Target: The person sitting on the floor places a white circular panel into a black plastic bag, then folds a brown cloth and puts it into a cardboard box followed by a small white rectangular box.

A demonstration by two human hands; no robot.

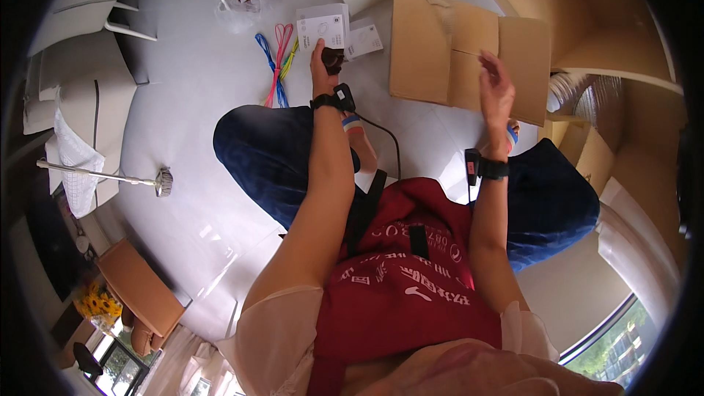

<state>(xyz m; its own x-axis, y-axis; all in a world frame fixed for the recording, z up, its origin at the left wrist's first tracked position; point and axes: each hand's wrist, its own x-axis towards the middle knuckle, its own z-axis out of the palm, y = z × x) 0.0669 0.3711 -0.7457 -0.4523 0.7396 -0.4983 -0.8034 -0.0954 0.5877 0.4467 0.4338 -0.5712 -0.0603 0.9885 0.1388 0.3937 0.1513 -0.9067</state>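
My left hand has its fingers around a small black object whose kind I cannot tell. Just beyond it lies a white printed Opple box, with a second white box at its right. Left of these, coiled blue, pink and yellow-green cords lie together on the floor. My right hand hovers over or beside the near edge of a cardboard box, fingers apart and nothing seen in them; whether it touches the cardboard I cannot tell.
A clear plastic bag lies on the tiled floor beyond the cords. A long-handled brush is at the left, near pale upholstered seats. Wooden cabinetry and silvery ducting stand at the right. My knees flank the floor before me.
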